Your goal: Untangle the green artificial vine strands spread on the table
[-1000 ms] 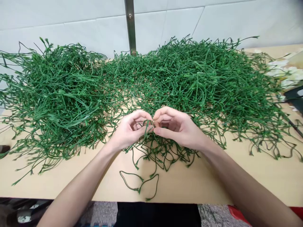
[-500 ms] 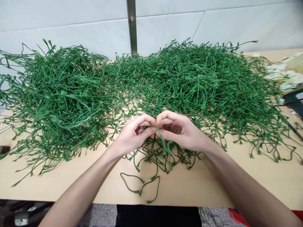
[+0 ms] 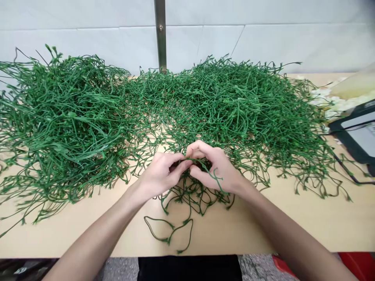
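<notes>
Two big heaps of thin green plastic stems lie on a light wooden table (image 3: 307, 230), one heap on the left (image 3: 58, 125) and one on the right (image 3: 249, 105). In front of them, at the middle, my left hand (image 3: 161, 173) and my right hand (image 3: 215, 168) meet with fingers curled, both pinching the same green stem piece (image 3: 209, 171), whose end drapes over my right palm. A small cluster of loose stems (image 3: 190, 195) lies under my hands. A single branched stem (image 3: 170, 230) rests nearer the table's front edge.
A white tiled wall with a vertical metal strip (image 3: 160, 35) stands behind the table. At the right are white flower pieces (image 3: 328, 101) and a dark flat device with a cable (image 3: 356, 134). Something red (image 3: 354, 265) shows below the table's front edge at the lower right.
My hands have sunk a little closer to the table and the stem end has swung from between them onto my right palm. The camera has tilted, bringing more of the dark device into view.
</notes>
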Tool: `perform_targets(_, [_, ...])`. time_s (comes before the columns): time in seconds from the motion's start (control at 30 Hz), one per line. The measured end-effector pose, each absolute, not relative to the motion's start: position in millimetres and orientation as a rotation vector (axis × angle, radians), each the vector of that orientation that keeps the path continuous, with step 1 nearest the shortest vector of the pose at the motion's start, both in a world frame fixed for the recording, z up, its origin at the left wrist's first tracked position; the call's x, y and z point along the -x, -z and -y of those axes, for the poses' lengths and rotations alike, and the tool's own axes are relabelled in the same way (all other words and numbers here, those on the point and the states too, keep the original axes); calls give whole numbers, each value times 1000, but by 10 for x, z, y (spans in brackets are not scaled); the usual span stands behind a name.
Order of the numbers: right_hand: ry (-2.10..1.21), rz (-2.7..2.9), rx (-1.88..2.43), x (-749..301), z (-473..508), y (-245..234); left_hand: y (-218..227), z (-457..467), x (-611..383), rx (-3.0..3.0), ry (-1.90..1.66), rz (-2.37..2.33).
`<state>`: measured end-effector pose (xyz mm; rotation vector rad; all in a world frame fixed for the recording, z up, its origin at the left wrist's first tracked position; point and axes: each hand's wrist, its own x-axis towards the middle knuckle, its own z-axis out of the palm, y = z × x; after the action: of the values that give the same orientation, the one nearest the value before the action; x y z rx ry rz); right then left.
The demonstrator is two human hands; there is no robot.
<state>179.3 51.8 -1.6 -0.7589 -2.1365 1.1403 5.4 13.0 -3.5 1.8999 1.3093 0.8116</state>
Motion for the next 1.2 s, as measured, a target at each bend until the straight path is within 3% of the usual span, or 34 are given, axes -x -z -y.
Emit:
perform_targets(0.47, [-1068,2048,730,-1749,-424,37,91,-120,-69,-2090,-957,-1196])
perform_targets(0.8, [-615,2084,755,-1682,-361,92,67,-122,-77,-1918,-965,-1274])
perform_targets(0.97, [-816,2019,789,-1777,-498,61,46,-158,-31,-1515,-1151,-1340])
perform_targets(1.2, [-775,1922,841,-1807,-565,18,-8,-257,-25,-747,-1348,-1000])
